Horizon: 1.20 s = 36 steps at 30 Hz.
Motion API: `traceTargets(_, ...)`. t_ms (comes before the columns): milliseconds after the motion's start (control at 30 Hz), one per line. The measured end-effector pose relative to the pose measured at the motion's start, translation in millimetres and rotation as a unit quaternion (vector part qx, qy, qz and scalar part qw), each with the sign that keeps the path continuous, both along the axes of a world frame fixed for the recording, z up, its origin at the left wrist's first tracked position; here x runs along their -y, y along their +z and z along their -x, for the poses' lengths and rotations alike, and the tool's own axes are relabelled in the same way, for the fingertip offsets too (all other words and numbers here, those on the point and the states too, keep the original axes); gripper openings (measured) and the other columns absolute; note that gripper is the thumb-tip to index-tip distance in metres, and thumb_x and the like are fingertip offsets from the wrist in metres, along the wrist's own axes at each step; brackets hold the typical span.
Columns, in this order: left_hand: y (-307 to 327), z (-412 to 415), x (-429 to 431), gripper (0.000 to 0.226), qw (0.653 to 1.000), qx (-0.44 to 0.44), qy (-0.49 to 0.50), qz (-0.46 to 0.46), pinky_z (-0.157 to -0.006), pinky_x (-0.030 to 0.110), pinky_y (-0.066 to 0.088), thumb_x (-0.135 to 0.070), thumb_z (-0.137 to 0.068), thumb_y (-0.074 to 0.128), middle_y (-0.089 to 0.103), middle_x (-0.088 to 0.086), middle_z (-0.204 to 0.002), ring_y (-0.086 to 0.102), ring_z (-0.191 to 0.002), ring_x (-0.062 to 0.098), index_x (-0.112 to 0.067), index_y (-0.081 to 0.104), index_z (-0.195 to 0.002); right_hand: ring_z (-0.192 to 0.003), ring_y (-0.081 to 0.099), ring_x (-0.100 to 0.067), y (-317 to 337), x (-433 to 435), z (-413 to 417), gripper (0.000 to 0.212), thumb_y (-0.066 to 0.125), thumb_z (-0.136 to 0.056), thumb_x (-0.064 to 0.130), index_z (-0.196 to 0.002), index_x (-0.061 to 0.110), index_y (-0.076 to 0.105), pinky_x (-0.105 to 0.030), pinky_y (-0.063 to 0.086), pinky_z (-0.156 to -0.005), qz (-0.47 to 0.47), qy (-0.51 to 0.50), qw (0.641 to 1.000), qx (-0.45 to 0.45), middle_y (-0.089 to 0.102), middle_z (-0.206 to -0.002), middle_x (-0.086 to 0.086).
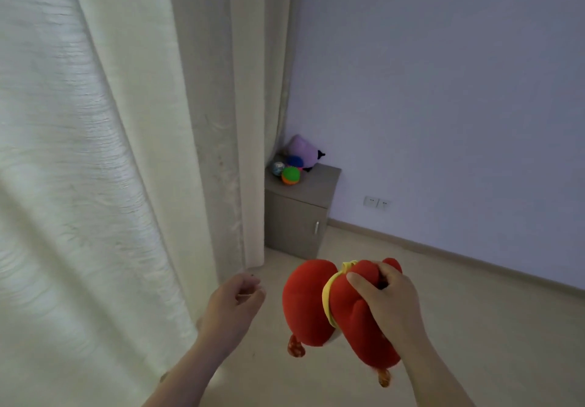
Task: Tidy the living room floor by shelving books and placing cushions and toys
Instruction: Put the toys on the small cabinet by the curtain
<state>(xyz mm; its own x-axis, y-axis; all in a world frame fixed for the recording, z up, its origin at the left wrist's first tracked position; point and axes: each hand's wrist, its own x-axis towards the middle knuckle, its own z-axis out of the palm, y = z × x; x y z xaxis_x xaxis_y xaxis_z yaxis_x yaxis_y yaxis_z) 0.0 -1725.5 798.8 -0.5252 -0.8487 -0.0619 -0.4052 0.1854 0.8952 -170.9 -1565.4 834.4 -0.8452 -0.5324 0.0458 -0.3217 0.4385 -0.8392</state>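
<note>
My right hand (387, 299) grips the red plush toy (332, 308) in mid-air above the floor (474, 327). My left hand (234, 303) hangs loosely curled, holding nothing, beside the curtain (126, 153). Ahead, a purple plush (302, 150) and balls (290, 174) sit atop the grey cabinet (297, 216).

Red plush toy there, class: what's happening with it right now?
A person's right hand grips a red plush toy above the floor. The left hand is empty, its fingers loosely curled. Ahead, a grey cabinet in the corner already carries a purple plush and some balls.
</note>
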Motion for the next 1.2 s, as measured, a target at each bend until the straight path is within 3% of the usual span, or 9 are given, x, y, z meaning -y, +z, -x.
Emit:
traceTargets(133,-5,39,22,0.006,1.000,0.005,-0.012,0.006,-0.060,0.008,0.040,-0.020,-0.085,0.067,0.069,-0.008,-0.083,0.060,-0.073,-0.001,-0.024,0.068,-0.090,-0.078,0.051,0.004,-7,14,39,0.016,0.068,-0.085,0.034,-0.092,0.036,0.054,-0.009,0.033,-0.065,0.005,-0.004,1.000,0.008,0.056,-0.085,0.020)
traceTargets(367,-12,145,69,0.008,1.000,0.015,-0.013,0.018,-0.064,0.013,0.042,-0.021,-0.085,0.068,0.069,-0.008,-0.084,0.062,-0.077,0.000,-0.029,0.066,-0.086,-0.083,0.055,0.000,-11,59,145,0.011,0.069,-0.084,0.031,-0.089,0.034,0.060,-0.011,0.036,-0.066,0.032,-0.006,0.999,0.025,0.062,-0.088,0.016)
traceTargets(500,-13,208,94,0.012,0.999,0.013,-0.010,0.032,-0.061,0.007,0.040,-0.018,-0.084,0.068,0.067,-0.013,-0.082,0.060,-0.074,-0.004,-0.029,0.066,-0.085,-0.084,0.056,-0.001,-6,85,213,0.014,0.070,-0.082,0.033,-0.089,0.038,0.059,-0.014,0.037,-0.066,0.032,-0.001,0.999,0.034,0.062,-0.089,0.016)
traceTargets(600,-16,256,109,0.011,0.999,0.013,0.009,0.033,-0.061,0.006,0.040,-0.019,-0.083,0.069,0.067,-0.014,-0.082,0.061,-0.075,-0.004,-0.029,0.067,-0.087,-0.083,0.055,-0.001,-4,104,269,0.019,0.071,-0.081,0.036,-0.094,0.034,0.057,-0.015,0.037,-0.064,0.016,0.009,0.999,0.031,0.060,-0.091,0.015)
traceTargets(733,-26,309,129,0.008,1.000,0.014,0.007,0.016,-0.063,0.018,0.046,-0.020,-0.083,0.070,0.070,-0.006,-0.079,0.065,-0.069,0.006,-0.028,0.068,-0.086,-0.088,0.058,-0.010,-8,130,329,0.029,0.071,-0.081,0.039,-0.104,0.029,0.057,-0.024,0.042,-0.071,-0.007,0.014,0.999,0.032,0.061,-0.098,0.011)
traceTargets(933,-35,370,171,0.009,0.999,0.020,0.028,0.013,-0.061,0.012,0.046,-0.018,-0.085,0.068,0.067,-0.010,-0.083,0.061,-0.075,-0.001,-0.025,0.067,-0.091,-0.084,0.057,-0.005,-20,177,396,0.027,0.070,-0.082,0.037,-0.105,0.027,0.059,-0.012,0.037,-0.065,-0.037,0.033,0.999,0.018,0.064,-0.097,0.010)
traceTargets(1200,-46,467,276,0.013,0.999,0.000,0.043,0.001,-0.059,0.004,0.041,-0.014,-0.085,0.068,0.066,-0.010,-0.081,0.059,-0.076,0.000,-0.027,0.065,-0.084,-0.092,0.057,-0.014,-30,284,493,0.037,0.069,-0.083,0.040,-0.116,0.027,0.059,-0.024,0.041,-0.076,-0.083,0.053,0.995,0.013,0.062,-0.108,0.006)
